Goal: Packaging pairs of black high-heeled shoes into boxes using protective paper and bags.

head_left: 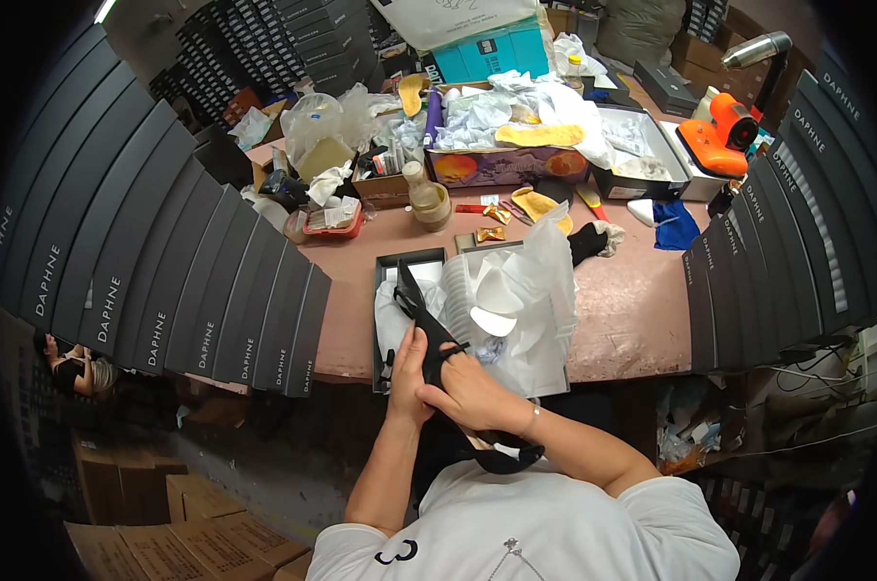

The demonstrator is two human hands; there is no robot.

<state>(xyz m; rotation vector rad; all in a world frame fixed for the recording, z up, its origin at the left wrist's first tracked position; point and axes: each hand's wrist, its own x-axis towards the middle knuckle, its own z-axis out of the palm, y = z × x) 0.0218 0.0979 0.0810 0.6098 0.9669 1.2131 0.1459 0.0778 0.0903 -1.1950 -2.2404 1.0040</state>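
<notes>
Both my hands hold a black high-heeled shoe [425,312] over an open black shoe box [388,263] at the table's front edge. My left hand [408,373] grips the shoe's side from the left. My right hand [466,391] closes over its rear part, fingers around a thin strap. The shoe's pointed toe aims away from me into the box. A second black shoe part [501,455] lies near my chest under my right wrist. White tissue paper [521,290] spills out of the box to the right.
Tall stacks of black shoe boxes [167,281] wall the left, and more [777,271] the right. The pink table [632,310] carries a purple box of paper [501,165], a bottle [421,194], an orange tool [719,136], an open box [642,155] and a blue cloth [676,228].
</notes>
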